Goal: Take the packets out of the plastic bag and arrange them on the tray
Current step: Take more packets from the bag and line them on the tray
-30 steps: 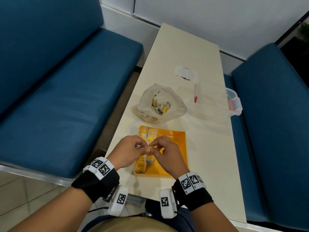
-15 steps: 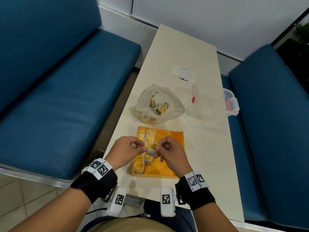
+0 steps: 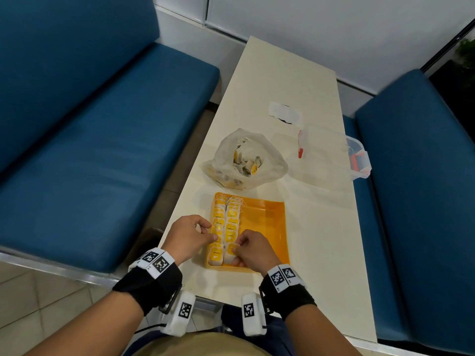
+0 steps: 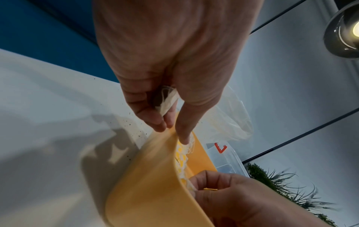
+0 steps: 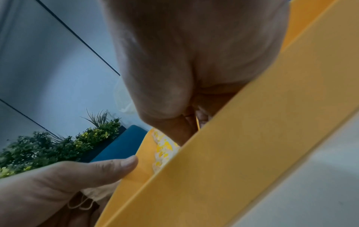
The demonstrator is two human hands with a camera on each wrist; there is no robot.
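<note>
The left hand [image 4: 174, 61] fills the top centre of the frame, fingers pinching a crumpled white paper packet [image 4: 168, 99] just above the rim of the orange plastic tray [image 4: 147, 184]. Yellow-and-white packets [image 4: 181, 162] line the tray's inside. The right hand [image 4: 242, 202] sits lower right — beyond it, a clear plastic bag [image 4: 233, 119].

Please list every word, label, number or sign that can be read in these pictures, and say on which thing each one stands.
No text can be read.
Packets in the tray: small dark print on yellow labels, too small to read.
Packets in the bag: yellow labels, print blurred.
Wrist bands: black-and-white square code markers, no letters or numbers.
White paper on the table: a dark mark, not readable.
</note>
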